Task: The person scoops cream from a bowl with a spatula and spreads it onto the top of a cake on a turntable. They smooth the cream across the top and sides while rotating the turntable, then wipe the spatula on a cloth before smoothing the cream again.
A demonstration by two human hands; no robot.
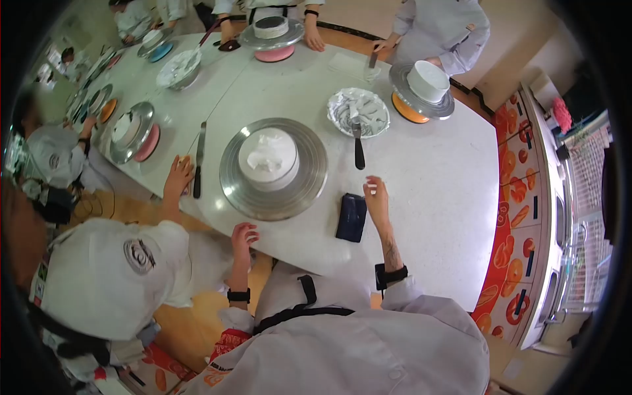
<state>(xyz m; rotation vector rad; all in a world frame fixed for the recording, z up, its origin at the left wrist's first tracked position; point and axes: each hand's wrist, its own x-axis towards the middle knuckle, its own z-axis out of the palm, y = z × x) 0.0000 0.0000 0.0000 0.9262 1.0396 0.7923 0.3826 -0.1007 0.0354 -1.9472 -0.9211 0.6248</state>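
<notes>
My left hand (243, 237) is at the table's front edge with its fingers loosely curled and apart, holding nothing. My right hand (376, 195) is raised over the table, just right of a dark folded cloth (351, 217), its fingers bent and nothing visible between them. In front of me a metal turntable (309, 178) carries a round white cake (268, 158) with a heap of cream on top. Beyond my right hand, a spatula with a black handle (359, 153) leans in a bowl of white cream (368, 112). Another spatula (199, 161) lies left of the turntable.
A co-worker in a white cap (105, 276) stands close on my left, one hand (178, 176) on the table (434, 197). Across it, other people stand near turntables with cakes, one at the far right (428, 82). A second cream bowl (179, 69) stands at the far left.
</notes>
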